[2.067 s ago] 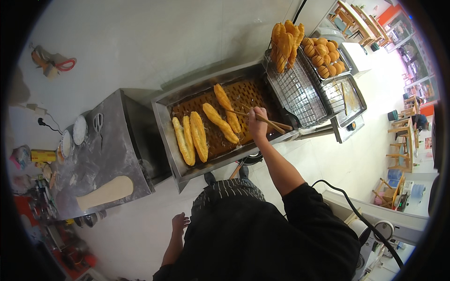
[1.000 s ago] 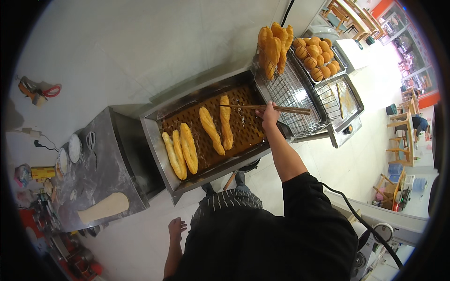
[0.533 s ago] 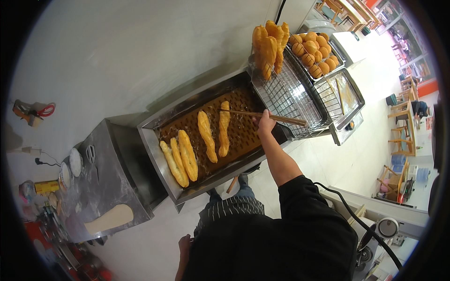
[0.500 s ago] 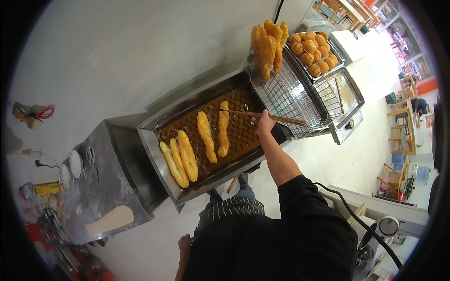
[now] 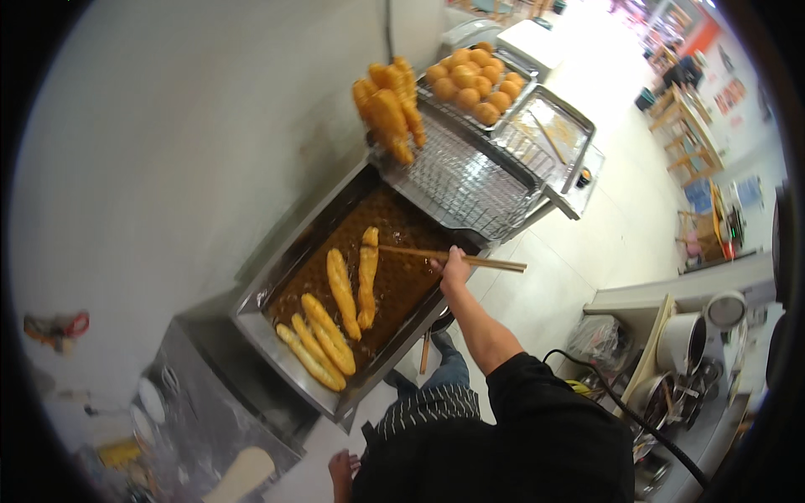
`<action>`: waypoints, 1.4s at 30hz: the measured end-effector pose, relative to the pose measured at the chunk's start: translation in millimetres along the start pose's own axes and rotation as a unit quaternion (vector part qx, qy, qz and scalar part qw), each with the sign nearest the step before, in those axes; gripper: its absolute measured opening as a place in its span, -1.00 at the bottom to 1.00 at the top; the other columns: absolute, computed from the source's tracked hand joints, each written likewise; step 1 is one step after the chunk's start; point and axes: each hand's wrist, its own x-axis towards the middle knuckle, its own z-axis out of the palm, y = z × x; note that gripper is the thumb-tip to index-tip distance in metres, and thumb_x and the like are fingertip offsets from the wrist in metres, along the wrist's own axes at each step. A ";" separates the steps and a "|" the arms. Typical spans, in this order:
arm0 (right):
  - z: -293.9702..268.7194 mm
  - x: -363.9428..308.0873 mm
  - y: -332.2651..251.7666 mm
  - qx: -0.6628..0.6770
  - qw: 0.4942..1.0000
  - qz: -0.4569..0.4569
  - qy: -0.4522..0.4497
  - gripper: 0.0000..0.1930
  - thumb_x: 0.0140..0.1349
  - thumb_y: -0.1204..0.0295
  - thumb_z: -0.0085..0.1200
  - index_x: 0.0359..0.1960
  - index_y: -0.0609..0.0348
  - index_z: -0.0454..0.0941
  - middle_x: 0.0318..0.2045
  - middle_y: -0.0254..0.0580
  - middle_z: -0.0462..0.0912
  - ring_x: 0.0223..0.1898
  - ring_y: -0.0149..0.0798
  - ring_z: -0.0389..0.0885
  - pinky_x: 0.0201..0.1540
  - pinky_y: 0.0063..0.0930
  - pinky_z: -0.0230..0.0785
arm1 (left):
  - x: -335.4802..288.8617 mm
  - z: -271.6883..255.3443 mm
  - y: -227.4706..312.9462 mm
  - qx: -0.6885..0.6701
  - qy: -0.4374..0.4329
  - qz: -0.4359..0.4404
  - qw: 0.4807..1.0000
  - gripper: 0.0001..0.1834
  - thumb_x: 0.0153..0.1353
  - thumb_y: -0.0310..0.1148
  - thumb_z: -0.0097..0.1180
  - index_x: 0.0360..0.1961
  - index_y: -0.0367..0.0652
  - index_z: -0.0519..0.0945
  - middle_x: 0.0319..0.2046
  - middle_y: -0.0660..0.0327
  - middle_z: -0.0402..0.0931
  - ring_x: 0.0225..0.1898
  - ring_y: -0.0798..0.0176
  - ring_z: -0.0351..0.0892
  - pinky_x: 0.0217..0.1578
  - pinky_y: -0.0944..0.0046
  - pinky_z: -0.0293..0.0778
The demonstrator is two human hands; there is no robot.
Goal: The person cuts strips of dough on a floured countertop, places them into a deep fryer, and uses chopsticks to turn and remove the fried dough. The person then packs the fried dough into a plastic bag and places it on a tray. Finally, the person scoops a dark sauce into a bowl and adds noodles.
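My right hand (image 5: 454,269) is closed around a pair of long wooden chopsticks (image 5: 419,253). Their far ends touch the upper part of a golden dough stick (image 5: 367,281) in the fryer's brown oil. Just left of it floats another dough stick (image 5: 342,293). Several paler ones, among them a dough stick (image 5: 329,333), lie side by side at the near left end of the rectangular metal fryer (image 5: 277,352). My left hand (image 5: 344,464) hangs low by the striped apron, away from the fryer, its fingers loosely apart with nothing visible in them.
Beyond the fryer is a wire draining rack (image 5: 470,180), with fried dough sticks (image 5: 390,109) standing upright at its left. Round fried balls (image 5: 478,80) fill a tray behind. A floured worktop (image 5: 201,436) bears a flat dough strip (image 5: 243,476). Pots (image 5: 681,342) stand at right.
The view has turned and shifted, so the fryer and rack sit lower and further left. My right hand still holds the chopsticks against the same dough stick.
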 end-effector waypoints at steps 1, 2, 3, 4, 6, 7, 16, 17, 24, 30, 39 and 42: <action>-7.4 -0.6 0.4 0.006 1.000 0.005 -0.002 -0.58 0.40 0.28 0.06 0.16 0.29 0.37 0.00 -0.05 0.49 -0.13 -0.12 0.64 -0.32 -0.26 0.71 | 4.2 -3.7 -0.1 0.031 -0.011 0.026 0.999 -0.63 0.36 -0.19 0.07 -0.08 -0.35 0.53 -0.32 0.01 0.62 -0.36 0.12 0.64 -0.38 0.14 0.59; -15.8 -3.7 0.7 0.009 1.000 0.014 0.019 -0.59 0.41 0.29 0.05 0.17 0.30 0.38 -0.02 -0.05 0.50 -0.16 -0.12 0.66 -0.34 -0.26 0.70 | 7.8 -7.3 -0.4 0.033 -0.005 -0.024 0.999 -0.63 0.36 -0.19 0.07 -0.08 -0.35 0.53 -0.32 0.01 0.62 -0.37 0.13 0.64 -0.39 0.14 0.59; -23.4 -7.1 0.0 0.027 1.000 0.008 0.012 -0.59 0.42 0.28 0.04 0.16 0.30 0.38 -0.04 -0.05 0.51 -0.19 -0.12 0.66 -0.36 -0.28 0.70 | 12.2 -9.5 0.5 0.020 -0.021 -0.003 1.000 -0.64 0.36 -0.19 0.07 -0.09 -0.34 0.53 -0.32 0.01 0.62 -0.37 0.13 0.63 -0.40 0.14 0.58; -30.5 -11.6 -1.2 0.041 0.999 0.008 0.019 -0.60 0.43 0.28 0.03 0.16 0.30 0.39 -0.06 -0.05 0.53 -0.22 -0.11 0.67 -0.38 -0.30 0.69 | 15.8 -12.1 1.5 0.013 -0.024 -0.026 0.999 -0.64 0.36 -0.19 0.07 -0.09 -0.34 0.53 -0.33 0.01 0.62 -0.38 0.14 0.63 -0.40 0.14 0.57; -44.6 -21.3 -7.5 0.064 0.998 0.008 0.023 -0.60 0.44 0.28 0.02 0.16 0.30 0.39 -0.11 -0.05 0.55 -0.28 -0.11 0.69 -0.41 -0.33 0.68 | 20.3 -14.0 2.9 0.015 -0.028 -0.048 0.998 -0.65 0.36 -0.19 0.07 -0.10 -0.33 0.53 -0.33 0.02 0.62 -0.39 0.14 0.62 -0.42 0.15 0.56; -51.4 -27.4 -11.4 0.075 0.997 0.008 0.020 -0.61 0.44 0.28 0.01 0.15 0.31 0.39 -0.13 -0.05 0.57 -0.31 -0.11 0.69 -0.42 -0.35 0.68 | 22.0 -14.6 4.0 0.021 -0.032 -0.050 0.998 -0.65 0.36 -0.19 0.07 -0.11 -0.33 0.53 -0.34 0.02 0.62 -0.39 0.15 0.62 -0.42 0.15 0.55; -65.8 -71.8 -62.8 0.111 0.988 -0.093 -0.053 -0.75 0.46 0.28 0.01 -0.07 0.23 0.44 -0.35 -0.10 0.65 -0.44 -0.19 0.72 -0.46 -0.42 0.67 | 31.4 -15.5 6.4 0.060 -0.058 -0.036 0.996 -0.68 0.36 -0.20 0.07 -0.15 -0.31 0.53 -0.37 0.04 0.62 -0.43 0.18 0.59 -0.48 0.18 0.49; -62.9 -74.4 -71.7 0.108 0.986 -0.106 -0.069 -0.73 0.46 0.28 0.03 -0.04 0.24 0.41 -0.34 -0.05 0.67 -0.44 -0.15 0.74 -0.46 -0.40 0.68 | 33.7 -15.3 6.1 0.060 -0.060 -0.033 0.996 -0.68 0.36 -0.20 0.07 -0.15 -0.31 0.53 -0.37 0.05 0.61 -0.44 0.18 0.58 -0.49 0.18 0.48; -25.1 -91.7 -155.9 0.074 0.976 -0.177 -0.107 -0.70 0.48 0.27 -0.01 0.00 0.28 0.43 -0.32 -0.09 0.65 -0.42 -0.20 0.72 -0.45 -0.44 0.65 | 42.7 0.0 2.8 0.054 -0.081 -0.018 0.995 -0.70 0.35 -0.21 0.07 -0.19 -0.29 0.53 -0.39 0.06 0.61 -0.47 0.21 0.56 -0.53 0.20 0.44; 40.3 -92.3 -271.1 -0.026 0.953 -0.300 -0.038 -0.67 0.42 0.19 0.03 -0.09 0.25 0.54 -0.28 -0.20 0.59 -0.37 -0.32 0.60 -0.31 -0.45 0.55 | 47.2 14.4 -22.0 0.059 -0.094 0.018 0.994 -0.71 0.35 -0.21 0.07 -0.21 -0.27 0.53 -0.42 0.08 0.61 -0.50 0.23 0.53 -0.57 0.22 0.40; 133.0 -76.7 -427.8 0.053 0.877 -0.392 -0.271 -0.73 0.52 0.30 -0.15 -0.10 0.32 0.44 -0.36 0.02 0.70 -0.42 -0.17 0.74 -0.34 -0.44 0.62 | 32.0 64.0 -39.5 0.095 -0.053 0.065 0.992 -0.67 0.35 -0.17 0.10 -0.21 -0.30 0.53 -0.41 0.05 0.64 -0.50 0.24 0.55 -0.56 0.27 0.42; 145.0 -41.6 -431.5 0.041 0.877 -0.388 -0.281 -0.74 0.50 0.32 -0.11 -0.10 0.32 0.44 -0.35 0.02 0.69 -0.38 -0.11 0.76 -0.37 -0.37 0.66 | 18.7 84.6 -27.1 0.111 -0.033 0.079 0.990 -0.66 0.35 -0.17 0.09 -0.17 -0.31 0.55 -0.42 0.06 0.65 -0.48 0.21 0.59 -0.51 0.25 0.46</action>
